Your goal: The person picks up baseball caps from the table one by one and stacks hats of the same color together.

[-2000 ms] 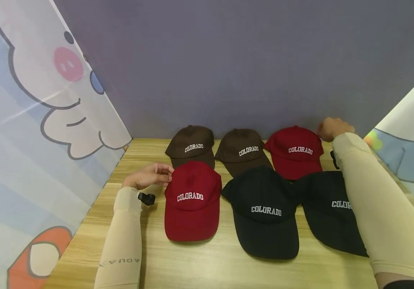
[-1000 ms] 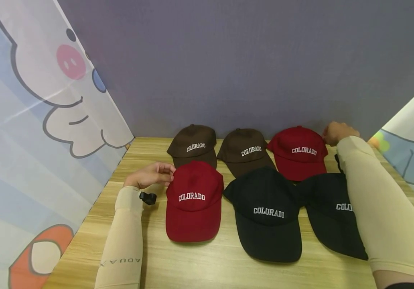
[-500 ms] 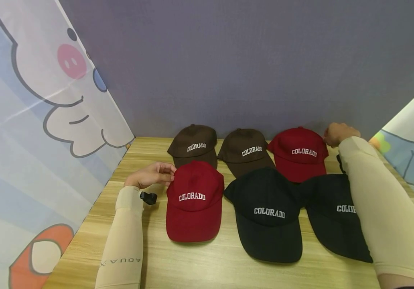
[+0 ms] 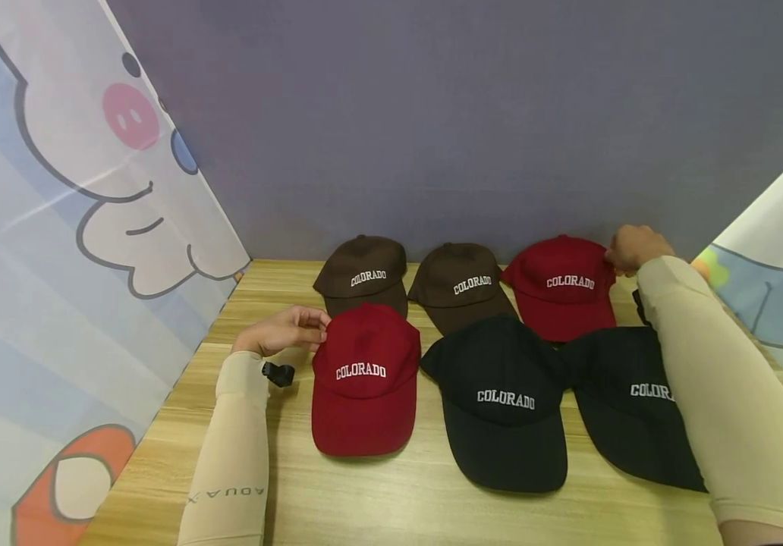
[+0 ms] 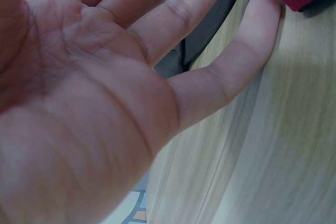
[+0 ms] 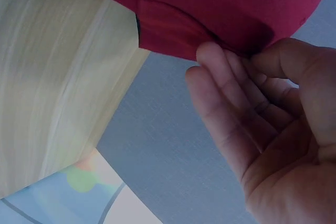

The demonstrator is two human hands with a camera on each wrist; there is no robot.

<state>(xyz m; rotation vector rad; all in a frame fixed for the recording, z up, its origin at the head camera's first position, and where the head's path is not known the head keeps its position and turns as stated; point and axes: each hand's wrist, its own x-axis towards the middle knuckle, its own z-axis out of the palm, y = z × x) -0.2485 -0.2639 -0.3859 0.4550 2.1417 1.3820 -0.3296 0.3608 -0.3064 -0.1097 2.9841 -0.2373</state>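
Observation:
In the head view my left hand is at the left edge of the front red cap, thumb and index finger pinching its side. The left wrist view shows the palm, with the little finger low by the wooden table; the pinching fingertips are out of that frame. At the back right, my right hand pinches the right rim of the other red cap. The right wrist view shows the thumb and curled fingers meeting at that cap's edge. Both red caps carry white COLORADO lettering.
Two brown caps, the left one and the middle one, lie in the back row. Two black caps, one at centre and one partly under my right forearm, lie in front. A grey wall stands behind the table.
My right hand has come down slightly onto the back red cap's rim since two seconds ago. The left hand stays on the front red cap. The head view sways a little.

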